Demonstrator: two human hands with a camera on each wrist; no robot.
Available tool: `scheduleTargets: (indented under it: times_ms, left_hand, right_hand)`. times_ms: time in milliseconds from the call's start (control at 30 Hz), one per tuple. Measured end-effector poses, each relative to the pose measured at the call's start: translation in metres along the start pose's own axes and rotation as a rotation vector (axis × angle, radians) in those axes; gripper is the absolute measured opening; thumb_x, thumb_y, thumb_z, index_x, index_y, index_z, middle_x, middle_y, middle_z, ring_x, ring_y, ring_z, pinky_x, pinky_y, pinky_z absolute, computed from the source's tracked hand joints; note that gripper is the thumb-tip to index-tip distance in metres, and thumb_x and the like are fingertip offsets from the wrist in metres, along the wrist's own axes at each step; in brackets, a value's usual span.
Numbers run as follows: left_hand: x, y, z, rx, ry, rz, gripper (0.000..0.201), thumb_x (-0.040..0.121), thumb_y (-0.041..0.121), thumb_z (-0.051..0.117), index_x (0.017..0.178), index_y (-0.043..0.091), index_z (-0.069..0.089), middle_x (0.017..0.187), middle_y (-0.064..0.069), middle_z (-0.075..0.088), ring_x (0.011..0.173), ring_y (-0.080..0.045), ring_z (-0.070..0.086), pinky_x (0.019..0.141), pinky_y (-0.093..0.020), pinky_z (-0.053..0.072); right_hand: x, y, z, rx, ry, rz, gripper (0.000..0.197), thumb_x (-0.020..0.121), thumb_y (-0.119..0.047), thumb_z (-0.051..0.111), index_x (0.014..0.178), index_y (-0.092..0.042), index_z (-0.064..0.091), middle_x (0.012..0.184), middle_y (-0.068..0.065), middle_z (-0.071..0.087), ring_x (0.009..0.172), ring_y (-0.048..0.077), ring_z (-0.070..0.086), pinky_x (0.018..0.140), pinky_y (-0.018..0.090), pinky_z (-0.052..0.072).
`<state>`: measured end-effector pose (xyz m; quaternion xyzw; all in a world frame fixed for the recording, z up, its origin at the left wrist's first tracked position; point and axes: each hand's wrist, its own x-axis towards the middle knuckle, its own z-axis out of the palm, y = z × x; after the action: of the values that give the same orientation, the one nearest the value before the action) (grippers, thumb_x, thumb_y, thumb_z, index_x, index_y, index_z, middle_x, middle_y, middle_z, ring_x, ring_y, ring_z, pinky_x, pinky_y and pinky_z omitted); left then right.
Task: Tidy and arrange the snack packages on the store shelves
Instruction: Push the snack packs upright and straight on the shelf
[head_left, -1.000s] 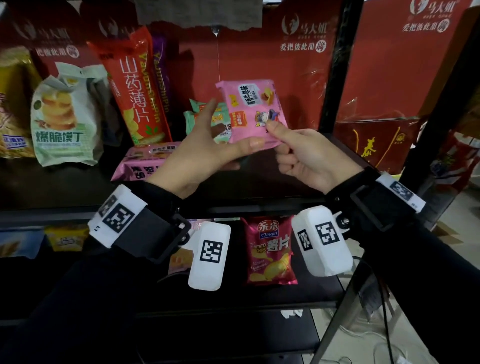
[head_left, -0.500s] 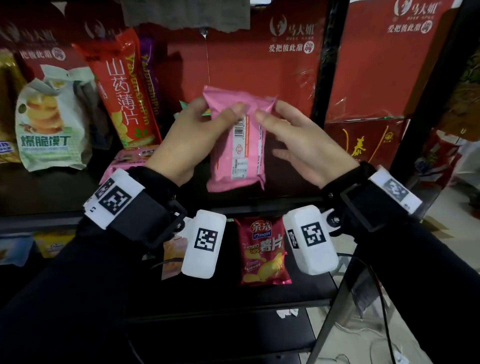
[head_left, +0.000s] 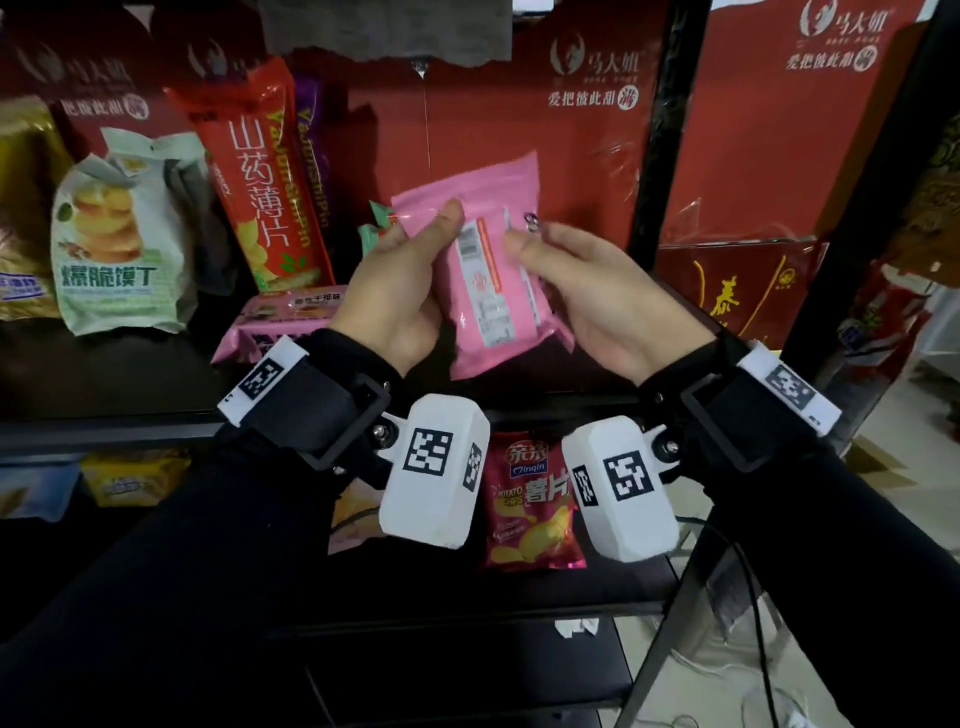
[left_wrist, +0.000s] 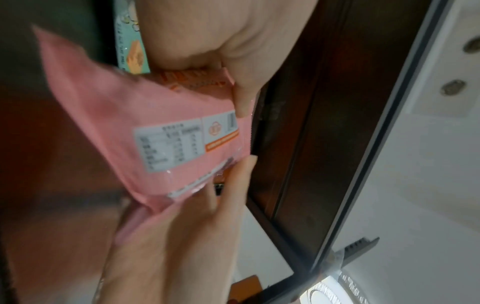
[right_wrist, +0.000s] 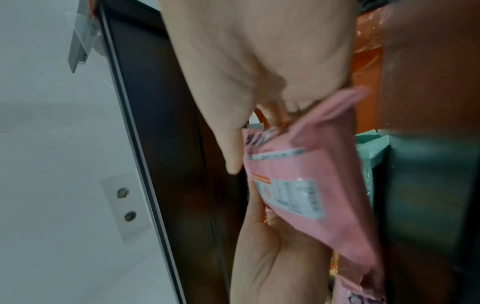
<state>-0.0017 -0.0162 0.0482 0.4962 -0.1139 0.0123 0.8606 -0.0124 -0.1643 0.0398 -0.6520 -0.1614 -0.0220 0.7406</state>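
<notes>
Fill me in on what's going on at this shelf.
A person is tidying snacks. Both hands hold one pink packet in front of the upper shelf, its back label facing the camera: the left hand grips its left edge, the right hand its right edge. It is not yet set down. Another pink packet lies flat on that shelf, and a bag of chips lies on the shelf below.

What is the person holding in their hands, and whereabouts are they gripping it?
A pink snack packet, back label facing the camera. The left hand grips its left side, thumb across the upper back; the right hand pinches its right edge.
</notes>
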Motion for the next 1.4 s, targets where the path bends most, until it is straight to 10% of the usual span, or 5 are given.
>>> scheduleTargets:
  times_ms: [333, 567, 1033, 1233, 1400]
  left_hand:
    - [-0.008, -0.006, -0.011, 0.299, -0.113, -0.085, 0.041, 0.085, 0.023, 0.066, 0.122, 0.008, 0.062, 0.112, -0.009, 0.072, 0.104, -0.021, 0.069, 0.091, -0.037, 0.055]
    - [-0.016, -0.013, -0.016, 0.580, -0.120, -0.042, 0.088, 0.061, 0.035, 0.082, 0.136, 0.031, 0.037, 0.107, 0.008, 0.072, 0.091, -0.009, 0.072, 0.064, -0.023, 0.056]
    - [-0.016, -0.013, -0.016, 0.369, -0.012, -0.077, 0.052, 0.076, -0.009, 0.071, 0.109, 0.026, 0.051, 0.092, -0.001, 0.070, 0.067, -0.010, 0.064, 0.042, -0.014, 0.040]
    - [-0.015, -0.005, -0.016, 0.527, -0.023, -0.074, 0.067, 0.079, -0.003, 0.071, 0.130, 0.029, 0.042, 0.117, -0.004, 0.064, 0.093, -0.014, 0.064, 0.058, -0.019, 0.053]
    - [-0.019, 0.001, -0.005, 0.349, -0.177, -0.100, 0.082, 0.070, 0.027, 0.080, 0.138, 0.029, 0.034, 0.118, 0.001, 0.061, 0.110, -0.017, 0.060, 0.093, -0.038, 0.049]
  right_hand:
    - [-0.003, 0.002, 0.002, -0.108, 0.047, 0.032, 0.036, 0.093, -0.033, 0.056, 0.126, -0.019, 0.054, 0.114, -0.001, 0.069, 0.098, 0.011, 0.068, 0.081, 0.031, 0.056]
    - [-0.003, 0.004, 0.004, 0.052, 0.117, 0.061, 0.043, 0.089, -0.016, 0.064, 0.128, -0.005, 0.052, 0.115, 0.009, 0.068, 0.106, 0.024, 0.065, 0.100, 0.041, 0.047]
    - [0.000, 0.012, 0.000, 0.264, 0.101, 0.080, 0.016, 0.092, -0.022, 0.059, 0.105, -0.015, 0.066, 0.094, 0.000, 0.074, 0.081, 0.011, 0.070, 0.078, 0.026, 0.056]
    - [-0.002, 0.012, 0.004, 0.321, 0.186, -0.060, 0.047, 0.086, 0.001, 0.062, 0.130, -0.008, 0.050, 0.116, 0.011, 0.068, 0.096, 0.022, 0.069, 0.082, 0.034, 0.054]
    - [0.000, 0.006, 0.013, -0.218, 0.365, -0.426, 0.061, 0.071, 0.017, 0.065, 0.126, -0.006, 0.057, 0.124, 0.007, 0.061, 0.115, 0.018, 0.058, 0.103, 0.031, 0.045]
